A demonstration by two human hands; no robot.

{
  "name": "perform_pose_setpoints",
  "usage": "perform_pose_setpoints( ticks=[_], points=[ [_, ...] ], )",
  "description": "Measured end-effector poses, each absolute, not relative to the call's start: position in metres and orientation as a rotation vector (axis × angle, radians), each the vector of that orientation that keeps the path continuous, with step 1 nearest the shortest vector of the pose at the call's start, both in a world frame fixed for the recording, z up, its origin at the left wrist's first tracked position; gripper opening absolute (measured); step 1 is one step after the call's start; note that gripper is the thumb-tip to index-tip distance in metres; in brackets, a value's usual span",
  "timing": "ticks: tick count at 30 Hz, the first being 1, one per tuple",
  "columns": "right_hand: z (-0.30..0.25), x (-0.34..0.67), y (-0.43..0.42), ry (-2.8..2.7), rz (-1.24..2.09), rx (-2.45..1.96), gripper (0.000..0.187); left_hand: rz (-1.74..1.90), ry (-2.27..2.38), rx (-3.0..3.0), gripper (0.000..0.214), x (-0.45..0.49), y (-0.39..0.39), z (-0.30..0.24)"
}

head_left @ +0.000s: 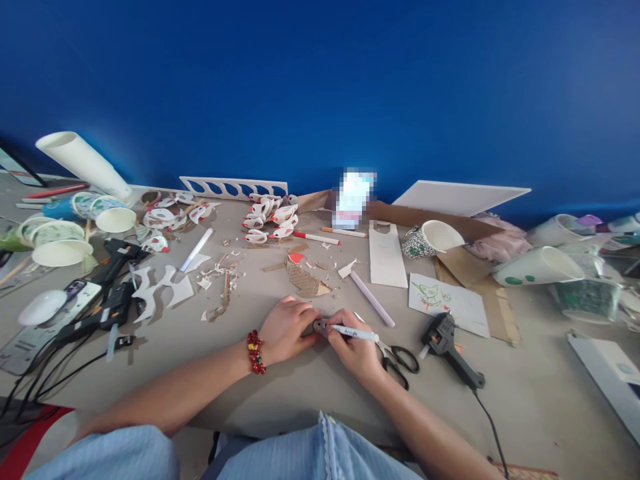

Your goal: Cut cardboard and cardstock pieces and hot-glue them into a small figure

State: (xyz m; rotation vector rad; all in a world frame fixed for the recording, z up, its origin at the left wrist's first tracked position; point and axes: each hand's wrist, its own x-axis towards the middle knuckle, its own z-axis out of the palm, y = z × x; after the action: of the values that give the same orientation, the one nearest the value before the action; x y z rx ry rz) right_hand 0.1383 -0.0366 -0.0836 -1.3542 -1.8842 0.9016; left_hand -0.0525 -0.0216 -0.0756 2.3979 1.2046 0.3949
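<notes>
My left hand, with a red bead bracelet on the wrist, rests on the grey table. Its thumb and forefinger are closed on the edge of a small grey piece, which the fingers partly cover. In my right hand is a white acrylic marker, gripped like a pen and pointing left, its tip at the grey piece. Black-handled scissors lie just right of that hand. Beyond my hands are a scrap of corrugated cardboard and a lilac marker.
A black glue gun lies at the right near a drawing on white card. Several white and red bird-shaped pieces are clustered at the back. Cables and paper cups crowd the left; a blue wall rises behind.
</notes>
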Motion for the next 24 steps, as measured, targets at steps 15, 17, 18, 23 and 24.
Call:
perform_pose_setpoints(
  ticks=[15,17,18,23,24],
  points=[
    [-0.0843,0.1390,-0.0374,-1.888,0.872,-1.364,0.011,0.414,1.205,2.401,0.017,-0.0529,-0.0214,-0.0769],
    [-0.0851,0.1396,-0.0376,-1.889,0.874,-1.361,0.011,0.414,1.206,2.406,0.017,-0.0529,-0.0215,-0.0774],
    [-0.0855,0.1399,-0.0376,-1.889,0.876,-1.358,0.011,0.417,1.208,2.406,0.017,-0.0530,-0.0216,-0.0778],
    [-0.0875,0.1401,-0.0377,-1.892,0.860,-1.347,0.010,0.423,1.201,2.402,0.019,-0.0533,-0.0219,-0.0794],
    [-0.0878,0.1400,-0.0377,-1.890,0.853,-1.342,0.010,0.424,1.199,2.404,0.019,-0.0534,-0.0220,-0.0794]
  ],
)
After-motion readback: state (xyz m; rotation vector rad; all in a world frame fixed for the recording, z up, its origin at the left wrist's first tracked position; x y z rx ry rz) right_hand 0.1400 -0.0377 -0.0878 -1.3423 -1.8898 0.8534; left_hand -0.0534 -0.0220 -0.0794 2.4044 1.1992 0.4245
